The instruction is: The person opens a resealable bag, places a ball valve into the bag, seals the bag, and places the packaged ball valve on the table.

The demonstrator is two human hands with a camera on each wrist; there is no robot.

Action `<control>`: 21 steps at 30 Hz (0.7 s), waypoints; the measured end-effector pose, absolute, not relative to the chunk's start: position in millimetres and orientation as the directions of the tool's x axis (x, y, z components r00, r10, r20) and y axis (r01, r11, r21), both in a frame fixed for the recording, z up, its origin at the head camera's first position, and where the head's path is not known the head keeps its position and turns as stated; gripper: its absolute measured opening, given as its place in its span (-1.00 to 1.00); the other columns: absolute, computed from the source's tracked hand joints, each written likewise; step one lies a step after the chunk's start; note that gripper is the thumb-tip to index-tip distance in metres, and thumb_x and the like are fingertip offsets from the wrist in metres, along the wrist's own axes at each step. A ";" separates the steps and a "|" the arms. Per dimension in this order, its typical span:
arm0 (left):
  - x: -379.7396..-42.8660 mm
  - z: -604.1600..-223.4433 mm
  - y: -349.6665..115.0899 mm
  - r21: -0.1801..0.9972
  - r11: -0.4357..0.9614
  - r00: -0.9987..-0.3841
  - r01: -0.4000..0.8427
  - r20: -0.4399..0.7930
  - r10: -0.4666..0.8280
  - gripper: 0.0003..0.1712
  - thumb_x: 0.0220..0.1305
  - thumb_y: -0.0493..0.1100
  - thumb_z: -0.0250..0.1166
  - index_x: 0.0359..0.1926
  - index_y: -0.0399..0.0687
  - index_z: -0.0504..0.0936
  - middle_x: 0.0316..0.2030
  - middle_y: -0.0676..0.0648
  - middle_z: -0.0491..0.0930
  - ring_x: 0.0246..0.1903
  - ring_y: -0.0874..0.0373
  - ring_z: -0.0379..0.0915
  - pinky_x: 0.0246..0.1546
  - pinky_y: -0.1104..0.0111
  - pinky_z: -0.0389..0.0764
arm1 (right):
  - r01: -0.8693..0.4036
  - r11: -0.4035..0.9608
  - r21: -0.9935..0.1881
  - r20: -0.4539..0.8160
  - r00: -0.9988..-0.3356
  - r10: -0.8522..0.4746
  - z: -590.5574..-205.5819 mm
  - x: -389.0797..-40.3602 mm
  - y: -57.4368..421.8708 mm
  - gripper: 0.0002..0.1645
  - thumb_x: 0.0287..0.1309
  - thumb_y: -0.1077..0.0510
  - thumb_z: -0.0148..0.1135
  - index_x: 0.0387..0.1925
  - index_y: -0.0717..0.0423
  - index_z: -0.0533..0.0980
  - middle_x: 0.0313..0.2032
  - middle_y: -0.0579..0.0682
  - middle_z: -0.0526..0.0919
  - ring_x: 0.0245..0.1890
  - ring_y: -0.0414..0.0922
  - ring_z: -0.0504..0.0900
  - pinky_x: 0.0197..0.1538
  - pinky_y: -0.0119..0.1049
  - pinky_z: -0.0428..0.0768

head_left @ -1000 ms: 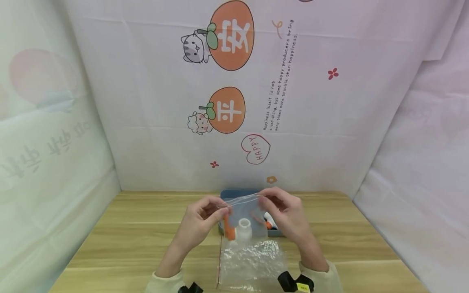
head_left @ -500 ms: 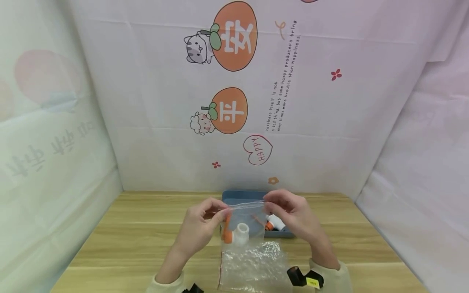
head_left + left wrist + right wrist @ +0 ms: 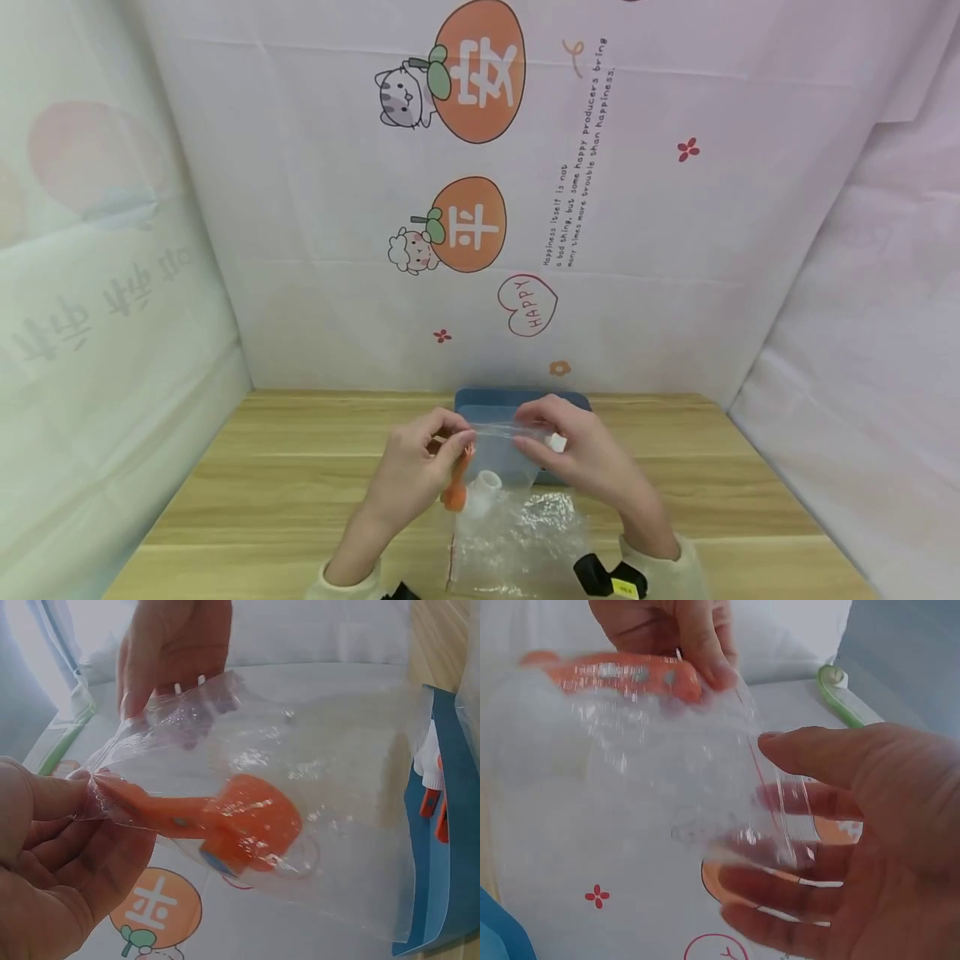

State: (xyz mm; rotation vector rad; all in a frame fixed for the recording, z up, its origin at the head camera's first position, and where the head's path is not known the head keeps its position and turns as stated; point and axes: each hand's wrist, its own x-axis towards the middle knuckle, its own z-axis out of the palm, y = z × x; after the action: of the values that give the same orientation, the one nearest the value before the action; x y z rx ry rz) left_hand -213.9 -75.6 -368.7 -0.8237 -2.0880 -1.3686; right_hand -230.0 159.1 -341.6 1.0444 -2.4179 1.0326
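A clear zip bag (image 3: 352, 750) hangs over the table, with a white plastic valve (image 3: 482, 493) with an orange handle (image 3: 176, 814) inside. My left hand (image 3: 416, 467) pinches the bag's top left corner between thumb and fingers, right by the handle's end. At the bag's right end, my right hand (image 3: 592, 458) has its thumb on one side of the top edge and its fingers spread behind the film. The thumb and fingertips of that hand stand apart. A red line (image 3: 761, 776) runs along the bag's mouth.
Behind the bag stands a blue tray (image 3: 480, 397) with white and orange parts (image 3: 429, 769) in it. Another clear plastic bag (image 3: 517, 546) lies flat on the wooden table (image 3: 300, 500) before me. Printed cloth (image 3: 337, 208) walls off the back and sides.
My right hand shifts first right, then back left along the bag's top, its thumb and fingertips now parted. The bag and valve sink slightly and tilt left. My left hand keeps its pinch.
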 end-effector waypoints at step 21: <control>-211.8 -372.6 -62.8 0.603 0.331 -0.687 0.726 0.641 0.342 -0.94 0.34 -0.17 0.27 -0.27 -0.02 0.64 -0.42 0.05 0.64 -0.45 0.35 0.55 -0.42 0.52 0.62 | -0.814 0.402 -0.420 0.530 -0.579 -0.619 -346.3 -223.5 145.5 -0.90 0.24 0.20 0.30 -0.25 -0.08 0.63 -0.36 -0.23 0.63 -0.35 -0.41 0.53 -0.26 -0.47 0.59</control>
State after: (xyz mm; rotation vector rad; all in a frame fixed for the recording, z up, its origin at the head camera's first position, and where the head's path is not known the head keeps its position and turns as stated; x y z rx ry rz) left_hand -211.8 -62.8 -372.6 -0.9432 -2.2018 -1.3085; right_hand -223.5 145.5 -346.3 1.2507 -2.3726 0.9554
